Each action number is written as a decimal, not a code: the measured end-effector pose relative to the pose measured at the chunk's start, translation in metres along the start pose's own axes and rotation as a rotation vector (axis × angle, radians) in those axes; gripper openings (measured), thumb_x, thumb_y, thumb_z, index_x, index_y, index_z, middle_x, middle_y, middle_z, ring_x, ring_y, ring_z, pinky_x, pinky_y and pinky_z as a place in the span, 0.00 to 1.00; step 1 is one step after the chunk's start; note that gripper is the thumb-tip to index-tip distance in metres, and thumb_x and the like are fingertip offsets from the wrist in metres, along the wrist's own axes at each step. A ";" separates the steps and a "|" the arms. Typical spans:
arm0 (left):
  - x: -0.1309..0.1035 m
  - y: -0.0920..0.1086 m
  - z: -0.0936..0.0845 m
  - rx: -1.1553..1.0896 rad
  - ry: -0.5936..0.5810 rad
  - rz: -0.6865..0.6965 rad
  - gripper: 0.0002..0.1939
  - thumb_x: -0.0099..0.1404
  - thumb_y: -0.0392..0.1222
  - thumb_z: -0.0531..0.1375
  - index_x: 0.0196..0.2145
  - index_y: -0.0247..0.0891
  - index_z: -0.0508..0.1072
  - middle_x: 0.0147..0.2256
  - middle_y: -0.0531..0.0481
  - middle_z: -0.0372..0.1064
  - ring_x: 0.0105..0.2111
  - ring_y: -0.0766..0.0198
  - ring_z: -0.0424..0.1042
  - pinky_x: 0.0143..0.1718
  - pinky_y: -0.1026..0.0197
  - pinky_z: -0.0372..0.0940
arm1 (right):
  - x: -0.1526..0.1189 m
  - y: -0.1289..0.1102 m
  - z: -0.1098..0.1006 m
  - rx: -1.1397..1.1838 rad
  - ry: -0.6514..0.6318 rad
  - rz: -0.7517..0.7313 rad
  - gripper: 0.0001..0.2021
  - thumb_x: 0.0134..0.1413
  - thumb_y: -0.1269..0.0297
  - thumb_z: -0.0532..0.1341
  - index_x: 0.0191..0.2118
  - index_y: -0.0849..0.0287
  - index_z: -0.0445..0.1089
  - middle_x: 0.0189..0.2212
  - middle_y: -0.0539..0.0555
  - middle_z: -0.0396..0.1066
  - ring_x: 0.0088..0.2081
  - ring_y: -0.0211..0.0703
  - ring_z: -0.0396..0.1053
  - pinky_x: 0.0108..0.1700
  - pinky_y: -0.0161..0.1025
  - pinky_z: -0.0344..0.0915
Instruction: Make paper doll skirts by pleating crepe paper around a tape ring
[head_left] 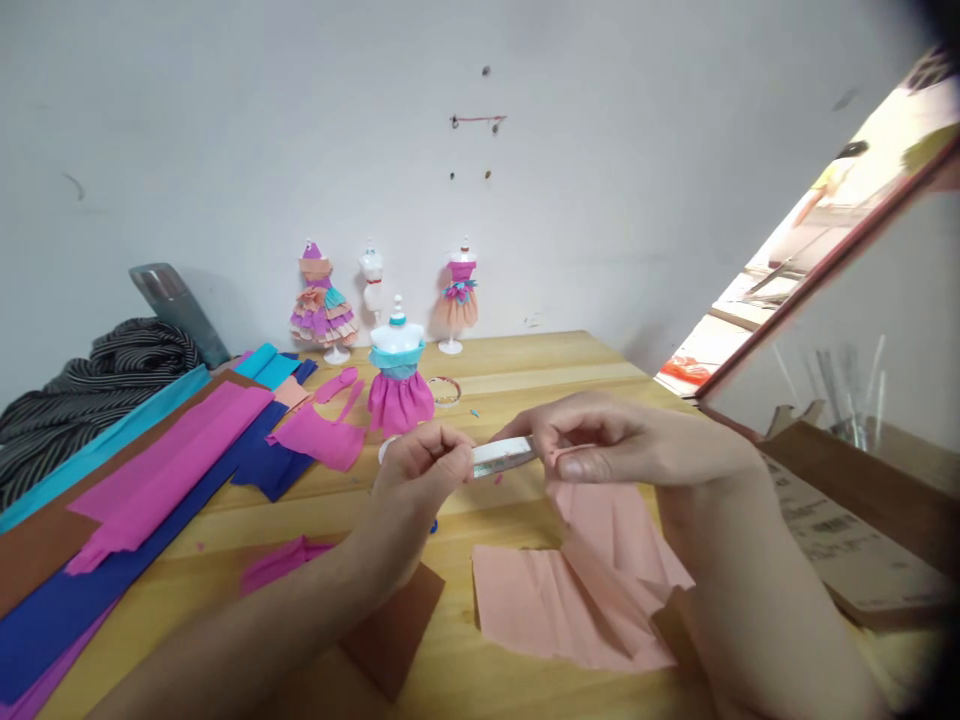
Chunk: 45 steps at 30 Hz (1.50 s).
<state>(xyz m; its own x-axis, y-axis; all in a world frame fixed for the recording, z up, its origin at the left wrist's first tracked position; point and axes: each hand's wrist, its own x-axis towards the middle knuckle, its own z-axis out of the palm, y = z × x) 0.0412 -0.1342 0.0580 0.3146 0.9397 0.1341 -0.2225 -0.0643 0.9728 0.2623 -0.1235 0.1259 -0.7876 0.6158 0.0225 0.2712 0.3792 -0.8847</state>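
Nearby, dressed mannequin (397, 372), crepe sheets (161, 465)

A wooden table (525, 370) bears crepe sheets (150, 470), a pink piece (555, 600) and a brown piece (397, 630). Four doll mannequins (397, 375) stand toward the wall, beside striped cloth (97, 385)

Bare bench (525, 375) lies open toward the far right corner. The left edge is blocked by long paper sheets (150, 450); dress mannequins (397, 370) stand along the far edge. A peach sheet (570, 600) covers the near middle, and a cardboard box (847, 520) crowds the right edge.
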 end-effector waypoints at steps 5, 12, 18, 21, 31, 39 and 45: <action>0.007 0.005 0.003 -0.313 0.026 -0.172 0.13 0.53 0.43 0.63 0.18 0.36 0.65 0.21 0.53 0.60 0.29 0.65 0.62 0.39 0.60 0.59 | -0.024 0.010 -0.016 0.020 0.302 0.018 0.14 0.55 0.55 0.64 0.27 0.60 0.67 0.44 0.59 0.74 0.45 0.46 0.71 0.44 0.39 0.64; 0.004 0.019 0.000 -0.489 0.081 -0.049 0.11 0.55 0.40 0.62 0.18 0.35 0.70 0.23 0.50 0.64 0.32 0.63 0.64 0.38 0.61 0.61 | -0.004 0.036 -0.026 -0.260 0.136 0.276 0.15 0.56 0.55 0.61 0.33 0.64 0.76 0.29 0.54 0.74 0.30 0.41 0.69 0.33 0.36 0.63; -0.003 0.030 -0.003 -0.552 0.086 0.030 0.11 0.59 0.39 0.60 0.21 0.33 0.72 0.24 0.50 0.64 0.32 0.63 0.66 0.39 0.60 0.61 | 0.024 0.034 -0.003 -0.342 0.161 0.194 0.11 0.57 0.61 0.59 0.34 0.62 0.76 0.29 0.54 0.76 0.32 0.43 0.72 0.36 0.38 0.67; -0.002 0.029 -0.003 -0.549 0.091 0.039 0.10 0.59 0.38 0.60 0.21 0.33 0.72 0.23 0.50 0.64 0.32 0.64 0.65 0.39 0.60 0.61 | 0.015 0.019 0.001 -0.307 0.635 0.070 0.11 0.57 0.58 0.60 0.33 0.60 0.75 0.28 0.54 0.75 0.31 0.42 0.71 0.33 0.37 0.66; -0.002 0.026 -0.002 -0.537 0.082 0.050 0.11 0.61 0.37 0.59 0.22 0.33 0.72 0.25 0.50 0.65 0.32 0.65 0.65 0.39 0.62 0.62 | 0.022 0.002 0.028 -0.503 0.945 -0.237 0.07 0.53 0.68 0.63 0.25 0.58 0.70 0.22 0.51 0.68 0.25 0.38 0.64 0.27 0.38 0.58; 0.001 0.032 -0.002 -0.658 0.162 0.041 0.14 0.65 0.34 0.55 0.22 0.31 0.72 0.25 0.49 0.62 0.31 0.65 0.64 0.39 0.62 0.63 | 0.006 -0.007 0.014 -0.385 0.747 -0.193 0.16 0.60 0.63 0.53 0.21 0.56 0.52 0.18 0.46 0.49 0.21 0.35 0.48 0.22 0.36 0.48; 0.001 0.031 -0.001 -0.667 0.148 0.036 0.14 0.65 0.34 0.54 0.22 0.31 0.72 0.25 0.49 0.62 0.31 0.65 0.65 0.39 0.62 0.64 | 0.013 0.003 0.014 -0.640 0.672 -0.092 0.12 0.57 0.59 0.62 0.26 0.59 0.67 0.21 0.50 0.68 0.23 0.35 0.63 0.26 0.34 0.61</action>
<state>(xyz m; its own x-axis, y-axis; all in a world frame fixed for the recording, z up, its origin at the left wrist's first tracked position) 0.0332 -0.1353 0.0884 0.1777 0.9799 0.0909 -0.7663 0.0799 0.6375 0.2455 -0.1239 0.1168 -0.3895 0.7591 0.5215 0.6346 0.6316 -0.4454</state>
